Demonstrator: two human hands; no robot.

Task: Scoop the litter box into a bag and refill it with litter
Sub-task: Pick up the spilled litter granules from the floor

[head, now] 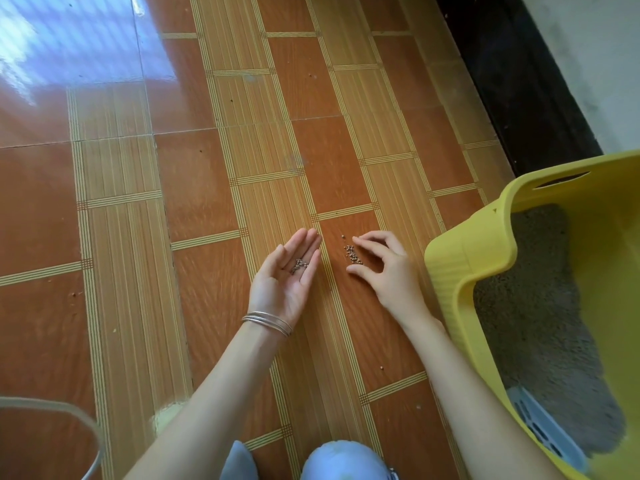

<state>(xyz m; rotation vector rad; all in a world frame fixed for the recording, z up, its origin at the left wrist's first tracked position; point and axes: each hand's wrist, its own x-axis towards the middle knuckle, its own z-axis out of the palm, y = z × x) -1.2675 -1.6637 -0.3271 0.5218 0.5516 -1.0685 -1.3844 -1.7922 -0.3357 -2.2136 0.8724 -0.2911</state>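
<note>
A yellow litter box (460, 268) stands on the floor at the right, with grey litter (530, 306) inside and a pale blue scoop (543, 431) lying in its near corner. My left hand (289, 275) lies palm up on the tiles, fingers straight, cupping a few litter granules (299, 265). My right hand (384, 265) rests palm down just left of the box, fingers bent over a small pile of spilled granules (353, 254) on the floor.
The floor is orange and striped-tan tile (194, 188). A dark threshold (519, 81) and a white wall run along the right. The curved rim of a round container (69, 414) shows at the bottom left. My knees in light blue (343, 462) are at the bottom.
</note>
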